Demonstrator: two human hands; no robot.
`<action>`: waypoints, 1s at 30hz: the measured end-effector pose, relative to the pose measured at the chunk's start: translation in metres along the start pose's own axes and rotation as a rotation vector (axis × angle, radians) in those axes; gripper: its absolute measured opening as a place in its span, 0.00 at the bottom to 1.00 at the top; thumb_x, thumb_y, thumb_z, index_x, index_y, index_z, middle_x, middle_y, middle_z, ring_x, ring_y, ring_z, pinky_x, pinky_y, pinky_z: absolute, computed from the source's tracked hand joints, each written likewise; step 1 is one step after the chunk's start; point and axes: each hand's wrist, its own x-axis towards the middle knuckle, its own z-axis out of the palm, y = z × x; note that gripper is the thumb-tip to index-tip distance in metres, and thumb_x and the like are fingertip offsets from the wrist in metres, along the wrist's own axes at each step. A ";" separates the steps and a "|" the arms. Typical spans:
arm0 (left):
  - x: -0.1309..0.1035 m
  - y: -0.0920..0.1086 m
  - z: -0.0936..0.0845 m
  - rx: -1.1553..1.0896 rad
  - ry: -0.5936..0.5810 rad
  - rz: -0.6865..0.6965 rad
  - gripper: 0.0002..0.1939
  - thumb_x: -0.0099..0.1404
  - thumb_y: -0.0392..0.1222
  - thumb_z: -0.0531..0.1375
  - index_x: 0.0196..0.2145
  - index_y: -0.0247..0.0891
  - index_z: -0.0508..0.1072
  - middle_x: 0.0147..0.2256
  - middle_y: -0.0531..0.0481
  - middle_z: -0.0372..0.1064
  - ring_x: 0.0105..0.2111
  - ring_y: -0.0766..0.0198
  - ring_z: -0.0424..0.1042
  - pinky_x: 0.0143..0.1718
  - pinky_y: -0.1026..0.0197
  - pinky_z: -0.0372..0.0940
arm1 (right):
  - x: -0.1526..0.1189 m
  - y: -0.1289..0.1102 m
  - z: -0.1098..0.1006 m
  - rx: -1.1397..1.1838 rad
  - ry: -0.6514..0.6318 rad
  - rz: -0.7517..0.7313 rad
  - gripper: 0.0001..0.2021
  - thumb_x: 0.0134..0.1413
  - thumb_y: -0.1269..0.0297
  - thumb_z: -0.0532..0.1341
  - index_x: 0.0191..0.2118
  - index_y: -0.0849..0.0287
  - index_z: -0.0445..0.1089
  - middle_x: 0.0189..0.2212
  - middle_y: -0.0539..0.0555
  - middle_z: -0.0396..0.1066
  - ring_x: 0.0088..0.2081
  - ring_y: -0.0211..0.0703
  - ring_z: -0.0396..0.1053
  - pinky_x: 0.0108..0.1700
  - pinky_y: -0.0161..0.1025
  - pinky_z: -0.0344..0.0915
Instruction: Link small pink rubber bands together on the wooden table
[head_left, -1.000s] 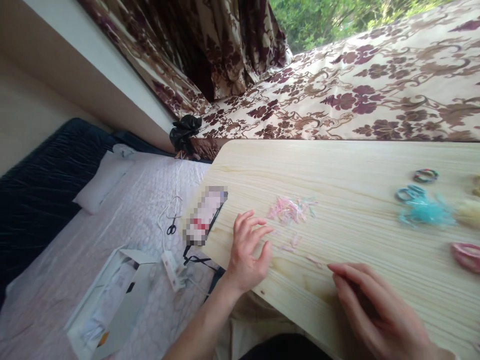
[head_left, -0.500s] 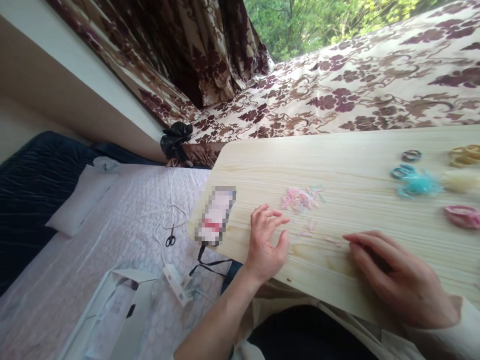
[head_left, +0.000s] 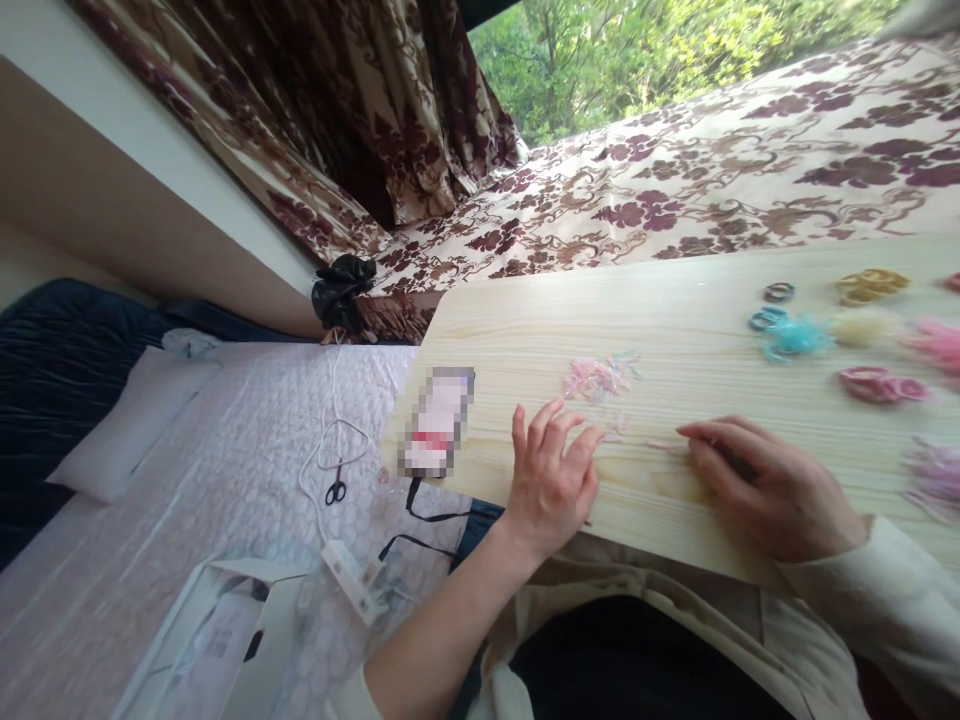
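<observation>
Phone (head_left: pixel 439 420) on tbl (head_left: pixel 517 330), L of small bands pile (head_left: pixel 598 378)

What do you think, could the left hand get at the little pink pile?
Probably yes: the left hand has its fingers spread close beside the pink pile, and nothing visible blocks the way.

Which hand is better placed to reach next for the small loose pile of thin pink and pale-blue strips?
Left hand, I'd judge: its spread fingers are close beside the pile, while the right hand is farther off, fingertips near a thin pink strip.
</observation>
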 end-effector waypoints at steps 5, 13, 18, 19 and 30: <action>-0.006 0.005 -0.006 0.001 0.027 0.141 0.22 0.62 0.43 0.60 0.54 0.41 0.68 0.51 0.44 0.70 0.60 0.52 0.62 0.68 0.39 0.40 | 0.000 0.001 0.002 -0.029 0.013 0.027 0.13 0.59 0.58 0.54 0.39 0.55 0.74 0.34 0.54 0.77 0.30 0.42 0.74 0.30 0.39 0.67; 0.008 0.002 -0.008 0.010 0.023 -0.086 0.13 0.65 0.36 0.58 0.47 0.40 0.73 0.49 0.45 0.71 0.61 0.51 0.61 0.66 0.36 0.44 | -0.001 -0.002 0.002 -0.059 0.057 -0.045 0.12 0.60 0.61 0.53 0.38 0.55 0.74 0.34 0.54 0.78 0.31 0.42 0.76 0.30 0.37 0.68; 0.021 0.009 0.002 -0.031 -0.119 -0.081 0.14 0.66 0.36 0.57 0.49 0.45 0.74 0.51 0.45 0.69 0.62 0.50 0.59 0.65 0.32 0.45 | -0.003 -0.004 0.002 -0.057 0.074 -0.108 0.11 0.63 0.64 0.53 0.40 0.56 0.73 0.34 0.54 0.77 0.33 0.41 0.76 0.32 0.35 0.69; 0.023 0.010 0.004 -0.047 -0.150 -0.076 0.15 0.67 0.37 0.57 0.49 0.46 0.74 0.52 0.45 0.68 0.62 0.50 0.59 0.65 0.32 0.45 | -0.004 -0.005 0.001 -0.066 0.080 -0.122 0.11 0.63 0.64 0.53 0.40 0.56 0.73 0.34 0.53 0.77 0.33 0.40 0.76 0.33 0.35 0.69; 0.026 0.007 0.007 -0.166 -0.215 -0.156 0.13 0.68 0.38 0.57 0.48 0.44 0.74 0.53 0.44 0.68 0.62 0.49 0.58 0.65 0.33 0.45 | 0.023 -0.022 -0.003 -0.161 -0.110 -0.183 0.15 0.62 0.70 0.51 0.48 0.55 0.73 0.34 0.53 0.73 0.31 0.39 0.72 0.33 0.36 0.67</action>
